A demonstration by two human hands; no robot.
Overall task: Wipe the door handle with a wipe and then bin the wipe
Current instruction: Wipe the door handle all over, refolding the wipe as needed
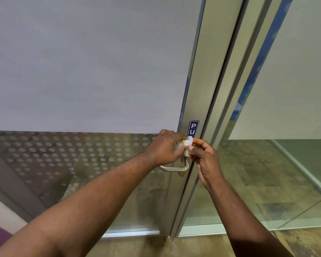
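Observation:
A silver lever door handle (176,168) sticks out to the left from the metal door frame (198,101), below a blue push sticker (193,129). A small crumpled white wipe (189,142) is held just above the handle. My left hand (164,147) is closed around the wipe and what looks like a small pack, right over the handle's base. My right hand (205,158) pinches the wipe's edge with thumb and forefinger from the right. Part of the handle's neck is hidden behind my hands.
The door is glass with a frosted upper panel (91,62) and a dotted band (72,151) lower down. A second glass pane (285,164) stands to the right of the frame. Tan floor (202,245) lies below. No bin is in view.

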